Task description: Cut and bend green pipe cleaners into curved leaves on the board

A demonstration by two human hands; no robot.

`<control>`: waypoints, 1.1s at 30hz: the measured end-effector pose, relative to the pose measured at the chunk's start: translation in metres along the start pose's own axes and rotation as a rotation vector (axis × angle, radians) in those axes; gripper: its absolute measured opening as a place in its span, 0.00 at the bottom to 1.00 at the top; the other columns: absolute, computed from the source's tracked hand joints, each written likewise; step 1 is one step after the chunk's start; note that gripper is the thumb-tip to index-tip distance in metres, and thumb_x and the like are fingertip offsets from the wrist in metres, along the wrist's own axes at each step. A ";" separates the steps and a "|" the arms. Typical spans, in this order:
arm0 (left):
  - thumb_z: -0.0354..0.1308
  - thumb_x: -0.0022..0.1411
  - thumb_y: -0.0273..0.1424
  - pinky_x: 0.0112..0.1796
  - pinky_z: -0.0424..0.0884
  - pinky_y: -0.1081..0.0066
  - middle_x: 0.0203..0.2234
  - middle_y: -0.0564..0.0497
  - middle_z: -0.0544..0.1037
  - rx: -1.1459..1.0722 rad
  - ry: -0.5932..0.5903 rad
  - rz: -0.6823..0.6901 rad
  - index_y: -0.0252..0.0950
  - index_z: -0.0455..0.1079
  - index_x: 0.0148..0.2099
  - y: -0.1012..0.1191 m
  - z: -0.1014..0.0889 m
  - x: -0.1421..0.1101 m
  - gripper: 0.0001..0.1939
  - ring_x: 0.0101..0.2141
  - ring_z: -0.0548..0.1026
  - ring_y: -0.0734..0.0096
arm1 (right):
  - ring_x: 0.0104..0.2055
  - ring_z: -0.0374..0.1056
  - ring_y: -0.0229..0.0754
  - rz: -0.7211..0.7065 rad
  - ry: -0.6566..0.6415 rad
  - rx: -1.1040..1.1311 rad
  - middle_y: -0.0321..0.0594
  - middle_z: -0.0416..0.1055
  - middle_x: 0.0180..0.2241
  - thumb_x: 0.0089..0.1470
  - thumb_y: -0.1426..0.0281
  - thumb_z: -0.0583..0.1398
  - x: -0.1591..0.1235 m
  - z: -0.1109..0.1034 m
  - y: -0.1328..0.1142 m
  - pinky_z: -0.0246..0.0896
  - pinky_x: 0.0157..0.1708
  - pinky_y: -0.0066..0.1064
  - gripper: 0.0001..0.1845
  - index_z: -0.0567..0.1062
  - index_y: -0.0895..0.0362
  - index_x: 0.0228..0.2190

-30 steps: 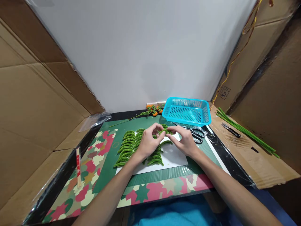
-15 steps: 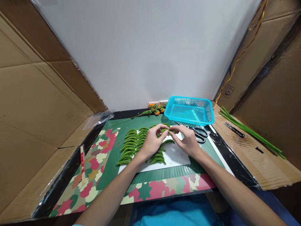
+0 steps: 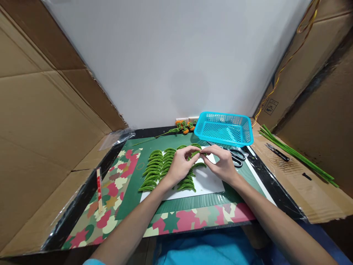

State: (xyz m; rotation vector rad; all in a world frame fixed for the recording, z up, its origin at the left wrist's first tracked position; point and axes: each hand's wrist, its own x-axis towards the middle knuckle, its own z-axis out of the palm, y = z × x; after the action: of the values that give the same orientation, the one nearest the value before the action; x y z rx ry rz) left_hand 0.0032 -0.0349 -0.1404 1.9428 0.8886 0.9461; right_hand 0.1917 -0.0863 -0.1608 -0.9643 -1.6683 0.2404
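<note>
My left hand [image 3: 182, 161] and my right hand [image 3: 220, 160] meet over a white sheet [image 3: 209, 186]. Between their fingertips they pinch a short green pipe cleaner piece [image 3: 196, 152], partly hidden by the fingers. Curved green pipe cleaner pieces [image 3: 152, 171] lie in columns on the left and middle of the sheet. Below the hands, one curved piece [image 3: 199, 165] sits a little apart on the sheet's right side. My left forearm and hand cover part of the middle columns.
A blue plastic basket [image 3: 224, 140] stands at the back, with scissors [image 3: 237, 154] in front. Orange flowers on a green stem [image 3: 185, 128] lie beside it. On the right cardboard are snips [image 3: 277, 152] and long green stems [image 3: 300, 156]. Wrapped chopsticks [image 3: 99, 189] lie on the left.
The view has shifted slightly. Both hands stay together over the sheet, with the fingers moving only a little around the green piece.
</note>
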 end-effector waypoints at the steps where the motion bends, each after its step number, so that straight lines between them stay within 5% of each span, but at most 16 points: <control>1: 0.64 0.68 0.37 0.34 0.70 0.70 0.39 0.48 0.84 0.008 0.006 0.007 0.37 0.81 0.48 0.000 0.000 0.000 0.11 0.33 0.76 0.68 | 0.39 0.76 0.46 0.002 0.004 0.000 0.41 0.82 0.38 0.64 0.73 0.63 0.000 0.000 0.000 0.73 0.40 0.39 0.09 0.81 0.51 0.43; 11: 0.64 0.68 0.36 0.34 0.69 0.70 0.35 0.50 0.83 0.071 0.079 0.033 0.37 0.80 0.44 0.007 0.000 -0.001 0.09 0.30 0.73 0.70 | 0.35 0.75 0.48 0.136 0.031 -0.003 0.46 0.83 0.37 0.63 0.65 0.65 -0.001 0.002 0.001 0.71 0.37 0.41 0.07 0.83 0.54 0.40; 24: 0.63 0.69 0.34 0.36 0.69 0.70 0.37 0.51 0.84 0.090 0.045 0.062 0.37 0.80 0.45 0.009 -0.002 -0.002 0.08 0.33 0.75 0.69 | 0.23 0.71 0.41 0.442 -0.087 0.505 0.41 0.82 0.26 0.58 0.53 0.69 0.006 -0.004 0.010 0.69 0.24 0.34 0.18 0.86 0.55 0.31; 33: 0.64 0.69 0.36 0.36 0.69 0.70 0.36 0.50 0.83 0.075 0.000 0.030 0.37 0.80 0.45 0.006 -0.005 -0.001 0.09 0.34 0.76 0.68 | 0.26 0.71 0.40 0.523 -0.131 0.560 0.41 0.82 0.28 0.53 0.55 0.74 0.006 -0.006 0.007 0.65 0.26 0.31 0.17 0.85 0.56 0.34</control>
State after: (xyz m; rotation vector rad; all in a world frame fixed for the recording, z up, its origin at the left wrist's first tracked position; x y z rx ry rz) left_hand 0.0000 -0.0374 -0.1334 2.0248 0.9082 0.9420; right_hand 0.1997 -0.0794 -0.1584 -0.9398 -1.3178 1.0788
